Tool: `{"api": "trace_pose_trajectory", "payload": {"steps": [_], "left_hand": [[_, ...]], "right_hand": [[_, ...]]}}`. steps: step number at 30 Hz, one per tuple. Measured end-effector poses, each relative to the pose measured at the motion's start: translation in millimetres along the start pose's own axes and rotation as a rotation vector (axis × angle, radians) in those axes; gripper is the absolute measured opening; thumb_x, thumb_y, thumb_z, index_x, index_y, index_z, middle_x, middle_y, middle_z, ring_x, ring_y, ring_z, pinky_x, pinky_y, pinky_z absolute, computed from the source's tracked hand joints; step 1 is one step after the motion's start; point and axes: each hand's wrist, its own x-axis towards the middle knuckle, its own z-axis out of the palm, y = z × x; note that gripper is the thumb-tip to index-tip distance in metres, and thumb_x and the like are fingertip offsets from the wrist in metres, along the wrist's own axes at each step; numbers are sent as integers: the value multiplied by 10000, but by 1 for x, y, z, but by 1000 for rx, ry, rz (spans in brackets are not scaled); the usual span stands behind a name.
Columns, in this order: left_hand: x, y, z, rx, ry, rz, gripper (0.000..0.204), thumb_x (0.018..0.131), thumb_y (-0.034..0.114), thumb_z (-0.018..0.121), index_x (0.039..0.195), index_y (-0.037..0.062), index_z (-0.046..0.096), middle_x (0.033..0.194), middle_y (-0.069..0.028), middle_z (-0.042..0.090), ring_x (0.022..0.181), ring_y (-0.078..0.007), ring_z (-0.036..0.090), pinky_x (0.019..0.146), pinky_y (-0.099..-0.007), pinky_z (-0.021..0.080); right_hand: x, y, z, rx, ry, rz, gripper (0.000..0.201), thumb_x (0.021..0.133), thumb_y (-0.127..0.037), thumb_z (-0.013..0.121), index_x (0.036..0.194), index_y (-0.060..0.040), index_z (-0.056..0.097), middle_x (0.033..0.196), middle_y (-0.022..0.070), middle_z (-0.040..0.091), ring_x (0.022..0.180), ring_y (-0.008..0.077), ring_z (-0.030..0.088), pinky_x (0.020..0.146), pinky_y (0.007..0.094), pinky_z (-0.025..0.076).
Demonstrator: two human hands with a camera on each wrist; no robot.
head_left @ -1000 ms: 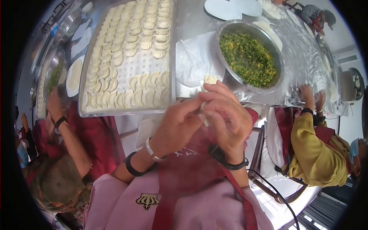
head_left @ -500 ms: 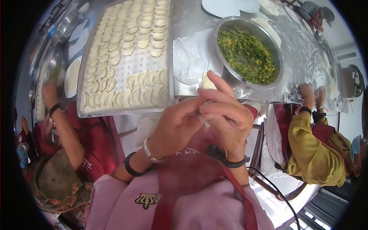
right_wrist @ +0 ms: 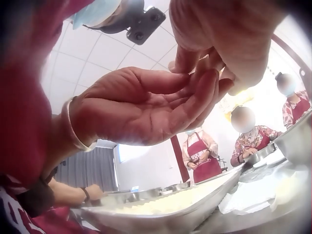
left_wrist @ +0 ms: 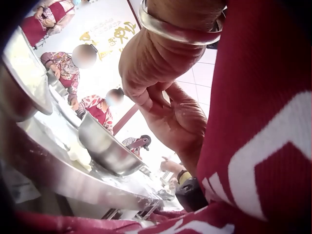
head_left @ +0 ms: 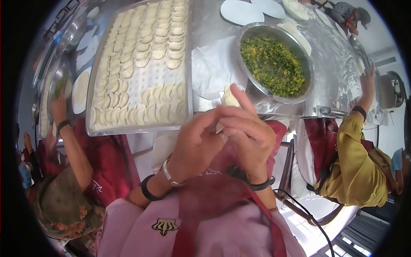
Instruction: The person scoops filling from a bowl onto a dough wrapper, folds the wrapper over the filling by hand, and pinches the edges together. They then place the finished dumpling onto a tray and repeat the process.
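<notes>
In the head view my left hand point(head_left: 196, 143) and right hand point(head_left: 252, 145) meet in front of the apron, pinching a small piece of pale dough point(head_left: 219, 127) that the fingers mostly cover. My right index finger points up, away from the others. More pale dough point(head_left: 230, 97) shows just beyond the fingertips; in the left wrist view a dough pile point(left_wrist: 79, 153) lies beside the bowl. The right wrist view has my left hand point(right_wrist: 146, 105) palm up, fingers curled against those of my right hand point(right_wrist: 224, 34); the held dough is hidden there.
A tray point(head_left: 139, 130) with rows of crescent dumplings stands on the steel table at left. A steel bowl point(head_left: 311, 81) of chopped green and yellow filling is right of a white cloth point(head_left: 214, 70). White plates point(head_left: 242, 12) lie behind. People work on both sides.
My hands stay joined, with small finger movements around the dough. At right, the arm in the yellow sleeve has reached farther forward over the table. The head view has shifted slightly.
</notes>
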Motion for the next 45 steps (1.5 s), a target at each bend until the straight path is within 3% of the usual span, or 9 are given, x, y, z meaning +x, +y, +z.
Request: {"api": "trace_pose_trajectory", "payload": {"steps": [9, 15, 24, 27, 28, 31, 36, 42, 45], "left_hand": [[6, 5, 3, -520, -126, -94, 670, 981, 304, 622, 1441, -89, 333, 1321, -129, 511, 1225, -175, 527, 1064, -345, 425], [7, 16, 4, -563, -185, -102, 669, 1011, 369, 546, 1443, -91, 326, 1341, -139, 489, 1247, -194, 510, 1090, -363, 400], [7, 11, -2, -394, -164, -154, 602, 1027, 341, 513, 1429, -77, 351, 1353, -137, 484, 1261, -208, 490, 1087, -372, 402], [7, 14, 9, -764, -104, -158, 416, 1065, 199, 403, 1364, -87, 445, 1274, -122, 552, 1165, -172, 541, 984, -316, 449], [7, 13, 8, -642, -99, -135, 428, 1067, 214, 404, 1372, -85, 435, 1287, -123, 542, 1185, -174, 531, 1004, -322, 438], [9, 1, 3, -565, -109, -125, 492, 1061, 276, 428, 1409, -69, 391, 1344, -124, 500, 1253, -194, 493, 1067, -358, 403], [11, -3, 2, -958, -130, -207, 570, 1049, 344, 431, 1456, -46, 340, 1419, -123, 453, 1308, -238, 460, 1122, -413, 365], [13, -6, 8, -909, -42, -156, 550, 1062, 348, 393, 1434, -55, 355, 1438, -151, 435, 1307, -265, 464, 1126, -443, 355], [18, -12, -2, -944, -130, -171, 577, 1050, 386, 417, 1411, -62, 377, 1414, -169, 457, 1288, -280, 485, 1117, -451, 373]], "right_hand": [[7, -14, 16, 72, 210, 152, 279, 817, -150, 738, 1066, -23, 735, 1258, 161, 666, 1364, 389, 467, 1049, 432, 452], [1, 3, -4, -226, -44, -9, 297, 823, -157, 732, 1088, -25, 731, 1258, 166, 664, 1397, 397, 420, 1070, 459, 424], [6, -4, 11, -29, 150, 75, 424, 823, -201, 732, 1205, -26, 676, 1329, 150, 627, 1410, 411, 394, 1137, 523, 305], [2, 12, -2, -291, -53, -75, 522, 828, -260, 726, 1276, -10, 628, 1373, 177, 587, 1402, 427, 396, 1108, 491, 358], [2, 15, -4, -352, -91, -106, 542, 833, -278, 721, 1289, -5, 618, 1381, 184, 579, 1400, 432, 397, 1101, 485, 370], [4, 12, 3, -331, -11, -67, 514, 865, -306, 686, 1270, 6, 626, 1374, 182, 584, 1392, 436, 405, 1100, 491, 365], [2, 7, 10, -250, 150, -26, 488, 894, -332, 648, 1248, 4, 637, 1372, 172, 586, 1381, 444, 413, 1108, 509, 343], [1, 22, 4, -617, -18, -168, 645, 857, -417, 660, 1317, 28, 580, 1391, 199, 561, 1380, 461, 404, 1092, 489, 376], [-1, 5, 16, -269, 141, 76, 633, 855, -414, 671, 1301, 28, 592, 1389, 198, 563, 1367, 459, 425, 1093, 493, 377]]}}
